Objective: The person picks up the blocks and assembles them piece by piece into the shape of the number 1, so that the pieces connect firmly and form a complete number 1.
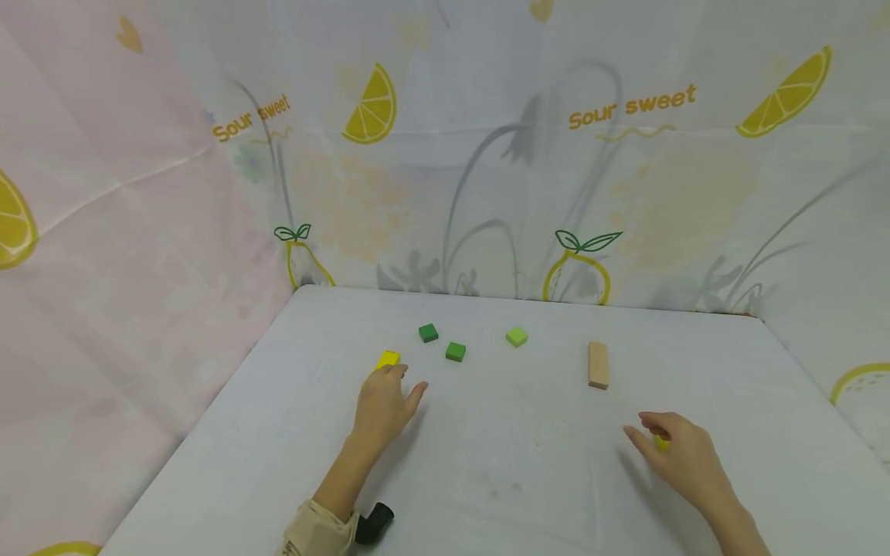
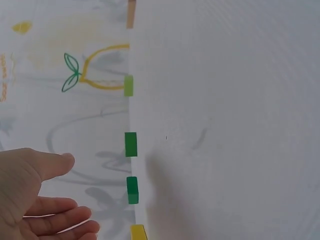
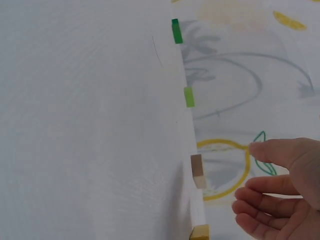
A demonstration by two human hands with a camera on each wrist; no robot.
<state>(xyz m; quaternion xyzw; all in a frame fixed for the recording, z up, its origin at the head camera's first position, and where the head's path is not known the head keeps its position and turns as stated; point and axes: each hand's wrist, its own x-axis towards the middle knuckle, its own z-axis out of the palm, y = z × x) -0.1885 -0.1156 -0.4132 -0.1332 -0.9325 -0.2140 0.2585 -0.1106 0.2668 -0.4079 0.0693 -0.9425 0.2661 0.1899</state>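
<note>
My left hand (image 1: 385,400) hovers over the left part of the table, its loosely bent fingers in front of a yellow block (image 1: 388,358) that they partly cover. In the left wrist view the thumb stands apart from the fingers (image 2: 62,215), with nothing between them. Toward the right, my right hand (image 1: 680,455) is held above the table, hiding most of a yellow piece (image 1: 662,443). The right wrist view shows its relaxed fingers (image 3: 265,205) apart from the yellow block (image 3: 200,232). A light wooden block (image 1: 598,365) lies beyond this hand.
Two dark green blocks (image 1: 428,333) and a light green block (image 1: 517,337) lie toward the back of the white table (image 1: 514,494). Behind it hangs a lemon-print cloth (image 1: 445,177). A black cylindrical object (image 1: 375,523) is beside the left sleeve (image 1: 320,529).
</note>
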